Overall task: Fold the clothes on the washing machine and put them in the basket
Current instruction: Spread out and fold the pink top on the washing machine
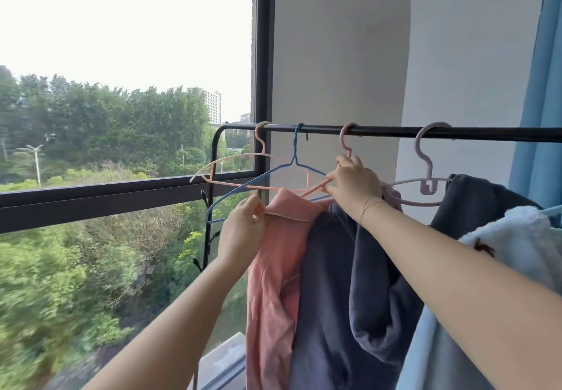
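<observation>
The right hand [352, 184] is curled around the pink hanger [316, 188] just below its hook, while the left hand [243, 225] pinches the collar edge of the pink garment [273, 268], which hangs long axis straight down, below and between both hands. The left hand is nearer the cloth, so sliding it off the hanger arm to the left looks like the coming move. Just right hangs a dark blue garment [349, 298] from the black rail [395, 131]; no writing is readable.
</observation>
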`<state>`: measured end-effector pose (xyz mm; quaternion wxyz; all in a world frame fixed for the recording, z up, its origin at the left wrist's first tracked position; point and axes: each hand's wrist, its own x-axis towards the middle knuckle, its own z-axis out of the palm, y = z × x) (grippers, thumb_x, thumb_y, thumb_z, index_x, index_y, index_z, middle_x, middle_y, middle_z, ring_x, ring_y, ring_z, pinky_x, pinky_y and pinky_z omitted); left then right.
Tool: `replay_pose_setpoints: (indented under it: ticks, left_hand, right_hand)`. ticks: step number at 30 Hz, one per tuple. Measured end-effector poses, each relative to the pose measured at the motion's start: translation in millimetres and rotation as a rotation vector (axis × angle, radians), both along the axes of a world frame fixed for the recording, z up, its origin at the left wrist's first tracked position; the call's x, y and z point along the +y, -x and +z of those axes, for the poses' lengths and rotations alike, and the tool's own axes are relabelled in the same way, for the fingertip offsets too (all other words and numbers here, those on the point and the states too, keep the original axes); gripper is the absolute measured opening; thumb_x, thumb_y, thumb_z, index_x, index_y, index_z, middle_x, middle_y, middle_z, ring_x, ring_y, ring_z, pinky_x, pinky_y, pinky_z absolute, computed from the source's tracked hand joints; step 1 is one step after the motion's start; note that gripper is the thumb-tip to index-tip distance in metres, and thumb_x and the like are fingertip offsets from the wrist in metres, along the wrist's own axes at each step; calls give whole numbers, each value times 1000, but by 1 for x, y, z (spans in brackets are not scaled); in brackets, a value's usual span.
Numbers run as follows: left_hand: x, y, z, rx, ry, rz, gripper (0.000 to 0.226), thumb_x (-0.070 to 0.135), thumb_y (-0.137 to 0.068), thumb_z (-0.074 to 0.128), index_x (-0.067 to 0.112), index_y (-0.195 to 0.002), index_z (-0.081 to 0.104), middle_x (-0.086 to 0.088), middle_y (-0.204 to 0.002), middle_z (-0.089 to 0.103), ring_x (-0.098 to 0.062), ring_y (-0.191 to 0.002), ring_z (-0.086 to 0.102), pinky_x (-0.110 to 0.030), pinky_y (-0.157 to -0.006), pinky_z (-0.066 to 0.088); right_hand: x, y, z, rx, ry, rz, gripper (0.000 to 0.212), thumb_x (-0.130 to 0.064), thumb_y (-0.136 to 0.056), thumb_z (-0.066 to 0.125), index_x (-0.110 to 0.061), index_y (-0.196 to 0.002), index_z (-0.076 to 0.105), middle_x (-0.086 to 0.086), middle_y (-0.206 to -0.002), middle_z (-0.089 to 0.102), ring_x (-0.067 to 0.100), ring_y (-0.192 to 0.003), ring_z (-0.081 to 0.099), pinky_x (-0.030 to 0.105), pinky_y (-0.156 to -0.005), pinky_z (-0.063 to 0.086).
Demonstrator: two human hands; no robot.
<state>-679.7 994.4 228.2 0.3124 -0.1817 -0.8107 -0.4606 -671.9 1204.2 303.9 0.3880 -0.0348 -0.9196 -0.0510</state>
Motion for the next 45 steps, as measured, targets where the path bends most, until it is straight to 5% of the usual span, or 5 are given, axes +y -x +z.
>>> replay_pose_setpoints:
  ticks: [17, 24, 27, 35, 45]
  left_hand:
    - [-9, -51, -35, -411, -455, -257, 19, 29, -102, 42, 18, -94, 55, -1, -87, 59, -12, -81, 53, -26, -70, 42]
    - [-4, -99, -37, -467, -520, -344, 15, 24, -102, 44, 18, -95, 55, -8, -97, 62, -19, -90, 60, -36, -86, 49]
    - [-16, -125, -45, -462, -439, -336, 14, 21, -101, 45, 18, -95, 57, -10, -100, 64, -18, -90, 61, -35, -85, 50]
    - [-61, -221, -88, -586, -515, -334, 13, 18, -100, 47, 16, -96, 59, -2, -83, 63, -11, -72, 59, -25, -66, 48]
    - [-157, -345, -106, -529, -738, -216, 9, 22, -98, 49, 18, -97, 57, -1, -82, 61, -12, -73, 56, -25, -67, 47]
  right_hand:
    - [-37, -57, -28, 191, 169, 68, 60, -28, -97, 46, -2, -147, 25, 18, -155, 26, 33, -132, 42, 44, -110, 32]
    - [-81, -131, -97, 359, 543, 469, 38, -2, -85, 51, -4, -122, 60, 10, -129, 56, 24, -122, 47, 27, -114, 25]
    - [-94, -168, -126, 261, 708, 626, 36, 5, -84, 47, -9, -113, 64, 3, -125, 55, 11, -122, 45, 7, -107, 20]
    - [-141, -242, -245, 3, 1443, 603, 48, 8, -82, 43, -35, -92, 62, -5, -105, 63, 2, -99, 58, 17, -83, 48]
    - [-196, -343, -358, -742, 1449, 493, 65, -1, -78, 60, -37, -129, 44, -4, -143, 41, 11, -131, 39, 25, -101, 37]
